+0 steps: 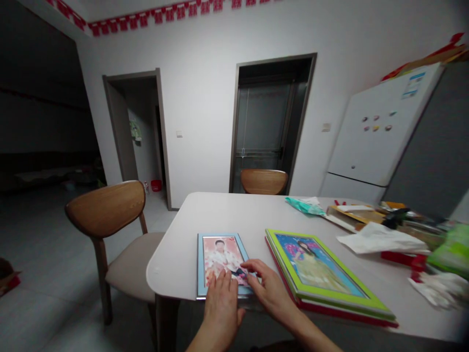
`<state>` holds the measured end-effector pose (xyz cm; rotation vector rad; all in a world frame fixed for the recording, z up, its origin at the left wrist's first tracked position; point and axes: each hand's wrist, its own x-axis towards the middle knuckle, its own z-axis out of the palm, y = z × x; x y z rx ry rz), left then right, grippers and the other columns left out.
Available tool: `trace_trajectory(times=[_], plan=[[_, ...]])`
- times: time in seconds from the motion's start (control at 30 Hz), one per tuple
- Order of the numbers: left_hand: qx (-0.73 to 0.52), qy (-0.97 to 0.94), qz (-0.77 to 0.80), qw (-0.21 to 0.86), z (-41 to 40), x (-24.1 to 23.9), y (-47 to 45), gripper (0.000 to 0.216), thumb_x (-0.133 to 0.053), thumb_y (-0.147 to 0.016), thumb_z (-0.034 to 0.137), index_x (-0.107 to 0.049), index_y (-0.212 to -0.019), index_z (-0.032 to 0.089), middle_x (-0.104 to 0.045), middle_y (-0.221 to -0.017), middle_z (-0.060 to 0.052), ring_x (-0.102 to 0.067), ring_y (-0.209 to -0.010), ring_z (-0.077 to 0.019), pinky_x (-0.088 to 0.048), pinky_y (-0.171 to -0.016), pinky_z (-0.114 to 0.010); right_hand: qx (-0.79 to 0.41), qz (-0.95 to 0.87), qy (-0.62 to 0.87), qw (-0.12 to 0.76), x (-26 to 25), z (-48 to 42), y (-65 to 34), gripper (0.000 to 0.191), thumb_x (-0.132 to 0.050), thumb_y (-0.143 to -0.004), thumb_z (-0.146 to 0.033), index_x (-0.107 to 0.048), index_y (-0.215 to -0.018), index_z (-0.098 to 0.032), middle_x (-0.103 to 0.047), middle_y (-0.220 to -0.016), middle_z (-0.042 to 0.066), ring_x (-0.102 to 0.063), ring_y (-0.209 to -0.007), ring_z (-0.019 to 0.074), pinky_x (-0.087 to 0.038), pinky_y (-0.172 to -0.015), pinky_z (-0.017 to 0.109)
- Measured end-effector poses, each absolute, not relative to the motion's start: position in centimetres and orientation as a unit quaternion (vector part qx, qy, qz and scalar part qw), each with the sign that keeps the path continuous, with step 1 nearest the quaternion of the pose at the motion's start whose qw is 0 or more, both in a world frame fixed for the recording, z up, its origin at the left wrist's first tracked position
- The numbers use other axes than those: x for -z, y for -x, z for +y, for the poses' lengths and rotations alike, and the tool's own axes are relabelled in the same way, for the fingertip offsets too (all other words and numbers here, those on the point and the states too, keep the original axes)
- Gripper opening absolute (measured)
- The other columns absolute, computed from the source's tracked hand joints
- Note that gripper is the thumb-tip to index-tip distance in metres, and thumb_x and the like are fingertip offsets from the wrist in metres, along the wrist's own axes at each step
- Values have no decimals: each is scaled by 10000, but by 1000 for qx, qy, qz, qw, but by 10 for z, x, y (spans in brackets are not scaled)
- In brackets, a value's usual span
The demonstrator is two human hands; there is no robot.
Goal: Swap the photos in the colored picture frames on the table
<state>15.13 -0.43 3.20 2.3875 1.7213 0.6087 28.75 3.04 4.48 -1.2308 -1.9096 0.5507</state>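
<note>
A small light-blue picture frame [201, 264] lies face up near the front edge of the table, around a portrait photo [222, 252] of a person in white. My left hand [222, 300] lies over the lower part of the photo, fingers stretched out flat. At the frame's right side is my right hand [270, 288], its fingers bent a little and its fingertips touching the photo's right edge; a gap shows between index finger and thumb. To the right, a larger lime-green picture frame [293, 269] holds a photo of a person in a long yellow dress. Red-edged and green layers show beneath it.
The white table [172, 244] carries a teal packet [306, 206], white paper [383, 238], white gloves [439, 288] and a green bag [452, 252] on its right. Wooden chairs stand at the left [110, 208] and far side [264, 181]. Behind is a white fridge [377, 137].
</note>
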Motion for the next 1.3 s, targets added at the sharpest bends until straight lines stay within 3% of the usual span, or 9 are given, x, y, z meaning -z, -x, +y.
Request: trace_trajectory(times=[0.17, 0.33, 0.43, 0.53, 0.67, 0.8, 1.0, 1.13, 1.3], plan=[[-237, -799, 546, 87, -7, -35, -150, 508, -506, -592, 52, -479, -1090, 145, -503, -1178, -107, -414, -1118, -246, -302, -959, -415, -213, -687, 528, 452, -37, 39, -302, 354, -445, -680, -286, -538, -1003, -173, -511, -1108, 96, -452, -1043, 205, -344, -909, 336], [-450, -706, 526, 153, -14, -65, -137, 363, -455, -721, 170, -445, -1083, 196, -538, -1112, -81, -481, -1042, -217, -373, -897, -394, -297, -610, 528, 511, -48, 40, -299, 466, -328, -771, -419, -439, -1146, -164, -450, -1209, 106, -450, -1068, 190, -390, -868, 318], [-589, -592, 498, 233, -17, -84, -131, 353, -421, -780, 269, -367, -1122, 205, -541, -1085, -73, -513, -998, -183, -410, -851, -328, -324, -657, 483, 480, -55, 37, -284, 494, -342, -775, -427, -419, -1177, -151, -451, -1216, 104, -444, -1079, 181, -360, -904, 317], [-640, -508, 491, 302, -18, -84, -125, 546, -470, -749, 308, -221, -1225, 209, -534, -1092, -67, -538, -963, -175, -428, -822, -299, -305, -729, 444, 422, -51, 36, -267, 483, -407, -756, -390, -439, -1171, -147, -469, -1200, 103, -441, -1079, 182, -336, -925, 325], [-607, -496, 533, 319, -16, -56, -111, 629, -507, -705, 336, -225, -1241, 166, -494, -1162, -93, -487, -1045, -205, -395, -874, -307, -237, -779, 441, 378, -39, 38, -262, 442, -464, -711, -278, -480, -1137, -159, -494, -1168, 94, -436, -1075, 191, -308, -939, 344], [-514, -562, 597, 251, -15, -25, -97, 632, -517, -686, 338, -284, -1232, 120, -404, -1259, -131, -343, -1174, -226, -269, -978, -369, -164, -805, 474, 317, -37, 37, -271, 408, -462, -686, -214, -522, -1088, -179, -510, -1135, 95, -440, -1053, 208, -310, -910, 342], [-360, -671, 633, 141, -13, -5, -91, 525, -462, -713, 309, -382, -1184, 92, -393, -1269, -146, -310, -1196, -226, -184, -1011, -429, -96, -824, 506, 235, -40, 31, -275, 362, -452, -701, -228, -530, -1054, -248, -504, -1116, 77, -444, -1017, 216, -307, -850, 328], [-298, -707, 630, 115, -11, -10, -93, 452, -501, -685, 254, -467, -1109, 102, -340, -1300, -156, -276, -1211, -238, -233, -994, -423, -83, -840, 499, 197, -44, 32, -275, 352, -459, -693, -230, -531, -1034, -276, -514, -1074, 65, -448, -989, 210, -305, -812, 299], [-305, -729, 603, 109, -6, -14, -91, 197, -509, -685, 205, -557, -868, 151, -384, -1274, -148, -305, -1199, -229, -277, -978, -393, -61, -853, 493, 162, -56, 35, -270, 296, -432, -719, -244, -547, -989, -288, -522, -981, 56, -461, -894, 198, -311, -730, 281]])
